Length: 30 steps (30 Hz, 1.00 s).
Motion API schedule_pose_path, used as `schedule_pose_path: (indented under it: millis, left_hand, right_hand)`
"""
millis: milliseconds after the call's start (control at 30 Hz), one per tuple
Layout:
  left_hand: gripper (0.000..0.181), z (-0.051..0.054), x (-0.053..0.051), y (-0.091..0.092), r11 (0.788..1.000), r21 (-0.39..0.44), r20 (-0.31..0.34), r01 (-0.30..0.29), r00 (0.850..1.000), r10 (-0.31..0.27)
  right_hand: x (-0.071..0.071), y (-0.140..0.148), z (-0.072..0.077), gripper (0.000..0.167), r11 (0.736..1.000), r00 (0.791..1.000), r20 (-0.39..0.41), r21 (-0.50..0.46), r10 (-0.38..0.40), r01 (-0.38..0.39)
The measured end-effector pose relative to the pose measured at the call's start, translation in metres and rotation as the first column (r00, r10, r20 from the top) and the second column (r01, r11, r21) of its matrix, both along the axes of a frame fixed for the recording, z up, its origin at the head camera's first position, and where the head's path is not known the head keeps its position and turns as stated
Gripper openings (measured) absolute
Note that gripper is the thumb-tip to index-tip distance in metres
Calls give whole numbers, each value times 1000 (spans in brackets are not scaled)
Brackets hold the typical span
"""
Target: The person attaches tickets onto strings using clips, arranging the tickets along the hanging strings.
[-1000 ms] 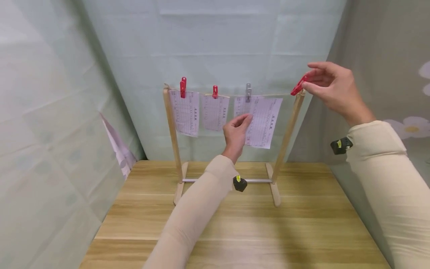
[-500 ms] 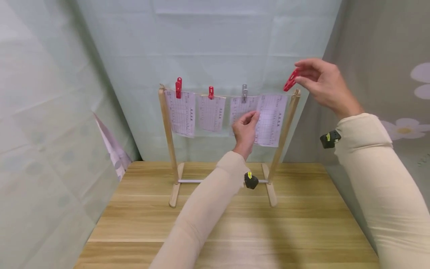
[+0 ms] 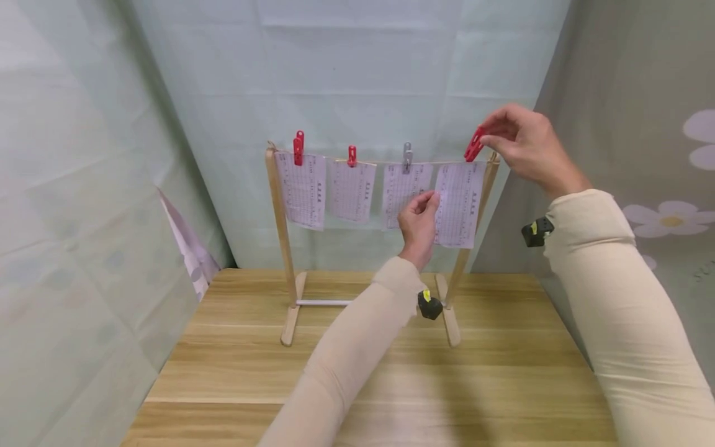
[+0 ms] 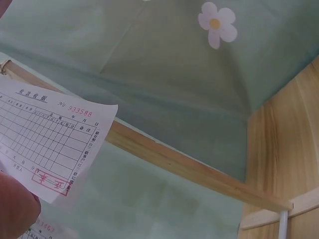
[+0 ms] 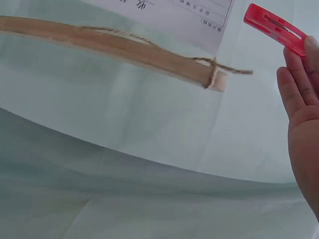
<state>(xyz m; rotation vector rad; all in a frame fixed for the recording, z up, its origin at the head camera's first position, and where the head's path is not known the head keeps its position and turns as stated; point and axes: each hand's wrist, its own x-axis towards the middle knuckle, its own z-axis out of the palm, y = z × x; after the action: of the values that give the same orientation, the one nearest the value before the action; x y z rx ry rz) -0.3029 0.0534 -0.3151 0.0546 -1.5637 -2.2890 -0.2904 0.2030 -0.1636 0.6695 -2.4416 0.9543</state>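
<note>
My left hand (image 3: 419,226) pinches the left edge of the rightmost printed receipt slip (image 3: 459,208), whose top edge lies along the string. In the left wrist view that receipt slip (image 4: 50,129) shows a red number and a red stamp box; only part of a finger is visible beside it. Above the slip's top right corner, my right hand (image 3: 525,146) holds a red clothespin (image 3: 475,144) between thumb and fingers. The right wrist view has the red clothespin (image 5: 275,28) apart from the paper and the post.
A wooden rack with a left post (image 3: 282,230) and twine (image 5: 214,64) tied at a post's top stands on the wooden table (image 3: 234,372). Several slips hang there under a left red clip (image 3: 298,149), a middle red clip (image 3: 352,156) and a grey clip (image 3: 407,158).
My left hand has moved right with the slip, bringing it near the right post. The red clothespin in my right hand has moved left from the post top to above the slip's corner.
</note>
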Motion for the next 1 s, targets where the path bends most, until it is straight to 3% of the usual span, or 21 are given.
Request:
schedule_pose_path:
  millis: [333, 667, 1000]
  left_hand:
    - [15, 4, -5, 2, 995, 94, -10, 24, 1000, -23]
    - [15, 6, -5, 0, 995, 91, 7, 27, 1000, -27]
    - [16, 3, -9, -1, 996, 91, 22, 24, 999, -26]
  right_hand:
    - [-4, -12, 1, 18, 997, 999, 26, 66, -33, 32]
    - [-5, -18, 2, 16, 995, 998, 42, 86, -48, 44]
    - [-9, -18, -9, 14, 996, 997, 70, 75, -42, 37]
